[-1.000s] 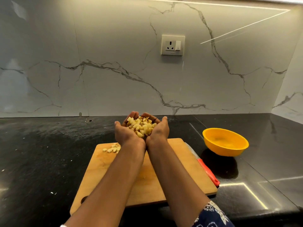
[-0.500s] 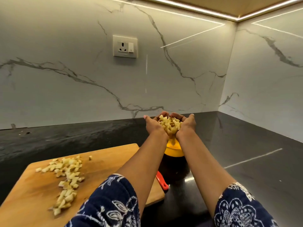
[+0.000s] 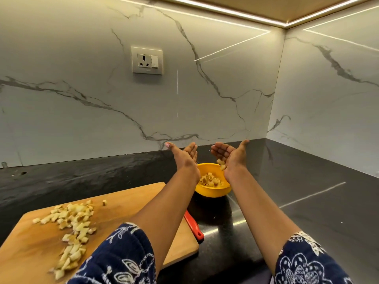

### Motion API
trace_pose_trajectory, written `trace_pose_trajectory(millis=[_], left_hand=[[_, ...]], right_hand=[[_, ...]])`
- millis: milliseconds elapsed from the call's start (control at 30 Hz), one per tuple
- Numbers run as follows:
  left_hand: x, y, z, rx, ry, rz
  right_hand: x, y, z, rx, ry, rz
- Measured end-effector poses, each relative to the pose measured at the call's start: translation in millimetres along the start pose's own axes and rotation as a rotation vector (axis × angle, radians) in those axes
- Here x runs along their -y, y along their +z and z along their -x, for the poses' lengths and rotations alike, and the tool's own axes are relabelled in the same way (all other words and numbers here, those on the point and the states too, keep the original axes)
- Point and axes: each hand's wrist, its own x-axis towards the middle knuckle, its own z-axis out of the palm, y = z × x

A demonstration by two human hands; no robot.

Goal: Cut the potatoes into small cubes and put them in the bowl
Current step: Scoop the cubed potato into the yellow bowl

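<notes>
Hands split apart since 0.5 s ago: the cupped load was gone and most of it sat in the bowl. Both arms were stretched toward 12 o'clock, with the left hand (image 3: 184, 158) and right hand (image 3: 229, 158) over the bowl (image 3: 213, 192). Palms faced each other, thumbs up, fingers loosely extended, gripping nothing. A few cubes (image 3: 221, 164) were at the heel of the right palm; falling or stuck, can't tell. The bowl stood mouth-up on the counter (image 3: 307, 201) at 2 o'clock off the board (image 3: 127, 201), with a heap (image 3: 210, 180) inside. A second pile (image 3: 71, 222) lay on the board's left half, strung along a 1-to-7 line. The red knife handle (image 3: 193, 226) lay at the board's right edge, long axis 11-to-5, butt at 5. Print on the socket (image 3: 147, 60) was too small to read.
</notes>
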Motion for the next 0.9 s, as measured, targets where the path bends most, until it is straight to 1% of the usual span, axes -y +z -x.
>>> trace_pose_trajectory(millis=[200, 267, 333, 400, 467, 500, 567, 667, 767, 833, 900], left_hand=[[-4, -11, -1, 0.072, -0.042, -0.005], [-8, -16, 0, 0.107, -0.061, 0.018], [-13, -19, 4, 0.153, -0.073, -0.016], [-24, -23, 11, 0.155, -0.034, -0.174], [-47, -35, 21, 0.142, 0.042, -0.363], [-62, -43, 27, 0.141, 0.072, -0.419], [-96, -73, 46, 0.136, 0.137, -0.509], [-143, -136, 79, 0.047, 0.235, -0.661], [-170, -205, 101, -0.184, 0.286, -0.906], [-173, -245, 100, -0.299, 0.251, -1.138], [-168, -272, 99, -0.319, 0.156, -1.323]], right_hand=[[3, -9, -2, 0.029, 0.000, 0.024], [4, -12, 0, 0.053, 0.015, 0.007], [4, -11, 5, 0.092, 0.002, 0.041], [5, -4, 16, 0.138, -0.050, 0.144], [4, 12, 33, 0.198, -0.125, 0.240], [3, 22, 42, 0.241, -0.158, 0.272], [-7, 48, 63, 0.365, -0.166, 0.323], [-37, 85, 90, 0.579, -0.114, 0.462], [-77, 121, 108, 0.758, -0.138, 0.763], [-99, 140, 115, 0.837, -0.177, 0.964], [-117, 154, 125, 0.891, -0.193, 1.105]])
